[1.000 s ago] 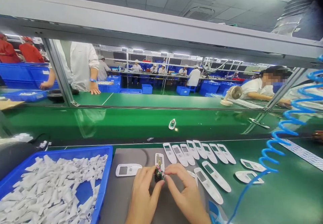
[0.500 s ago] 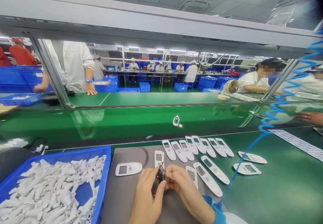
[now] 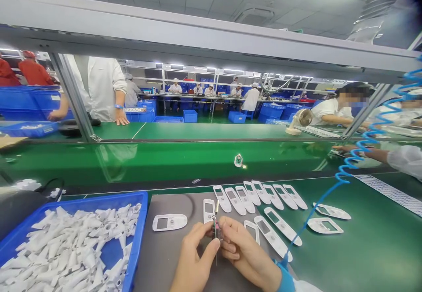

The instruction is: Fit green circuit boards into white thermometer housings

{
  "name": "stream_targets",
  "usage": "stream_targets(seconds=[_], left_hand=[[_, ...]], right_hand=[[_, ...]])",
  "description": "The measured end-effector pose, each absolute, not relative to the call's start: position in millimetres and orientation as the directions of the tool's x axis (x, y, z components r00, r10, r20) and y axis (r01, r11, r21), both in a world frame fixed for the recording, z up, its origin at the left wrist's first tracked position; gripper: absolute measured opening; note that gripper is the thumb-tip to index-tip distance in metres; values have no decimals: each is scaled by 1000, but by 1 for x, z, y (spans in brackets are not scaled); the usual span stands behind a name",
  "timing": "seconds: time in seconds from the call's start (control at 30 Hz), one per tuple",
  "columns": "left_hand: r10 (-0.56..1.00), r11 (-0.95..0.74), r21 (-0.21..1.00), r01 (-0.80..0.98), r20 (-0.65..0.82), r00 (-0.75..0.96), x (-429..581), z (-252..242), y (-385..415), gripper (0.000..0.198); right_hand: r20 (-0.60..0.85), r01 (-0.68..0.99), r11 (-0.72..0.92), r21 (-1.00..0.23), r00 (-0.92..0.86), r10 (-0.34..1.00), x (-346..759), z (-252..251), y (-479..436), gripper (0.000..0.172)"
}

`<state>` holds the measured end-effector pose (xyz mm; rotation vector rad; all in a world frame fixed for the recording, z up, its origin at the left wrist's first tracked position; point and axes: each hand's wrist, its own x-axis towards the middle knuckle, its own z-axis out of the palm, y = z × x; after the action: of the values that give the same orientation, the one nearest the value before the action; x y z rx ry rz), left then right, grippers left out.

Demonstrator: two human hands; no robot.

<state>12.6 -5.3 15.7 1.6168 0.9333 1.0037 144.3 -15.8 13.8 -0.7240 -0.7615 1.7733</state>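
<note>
Matte grey mat [image 3: 161, 257] lies below. I see left hand [image 3: 199, 253] and right hand [image 3: 243, 248] pinching a small circuit board [image 3: 216, 229], edge-on now, broadside a second ago; smooth, rounded plastic covers [image 3: 278, 244] lie past the right hand.

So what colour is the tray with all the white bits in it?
The tray is blue, seen best in the head view.

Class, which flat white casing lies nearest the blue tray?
The casing on the grey mat between the tray and the left hand; all other casings lie farther right.
</note>
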Motion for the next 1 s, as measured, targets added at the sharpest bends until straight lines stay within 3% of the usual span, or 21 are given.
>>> stream_targets(seconds=[0.27, 0.37, 0.43, 0.5, 0.57, 0.6, 0.63, 0.7, 0.77, 1.0], left_hand=[[894, 65, 966, -250, 55, 445, 10, 29, -6, 30], [879, 297, 837, -461, -50, 474, 9, 29, -7, 30], [880, 380, 727, -571, -95, 465, 7, 29, -5, 28], [903, 382, 674, -632, -125, 412, 4, 29, -1, 25], [929, 358, 643, -677, -171, 328, 0, 29, 5, 24], [938, 344, 627, -699, -205, 278, -2, 29, 7, 23], [943, 333, 614, -716, -242, 230, -3, 28, 9, 23], [939, 318, 593, -740, -306, 158, -6, 27, 13, 24], [929, 321, 575, -752, -347, 131, -8, 25, 15, 23], [920, 337, 595, -729, -373, 120, -9, 23, 17, 23]], right_hand=[[-73, -687, -319, -653, -362, 929, 145, 17, -18, 21], [-65, -724, -323, -610, -360, 931, 147, 20, -21, 31], [-31, -710, -261, -653, -320, 947, 149, 23, -22, 36], [-4, -544, -146, -826, -253, 967, 153, 26, -18, 35], [13, -122, -6, -993, -157, 988, 157, 27, -5, 31], [50, 162, 66, -985, -103, 993, 158, 27, 5, 27], [108, 427, 124, -896, -61, 992, 159, 27, 17, 24], [250, 764, 193, -616, -42, 967, 157, 26, 45, 19], [316, 849, 205, -487, -48, 948, 151, 23, 76, 17], [281, 905, 252, -342, -157, 947, 121, 4, 139, 9]])
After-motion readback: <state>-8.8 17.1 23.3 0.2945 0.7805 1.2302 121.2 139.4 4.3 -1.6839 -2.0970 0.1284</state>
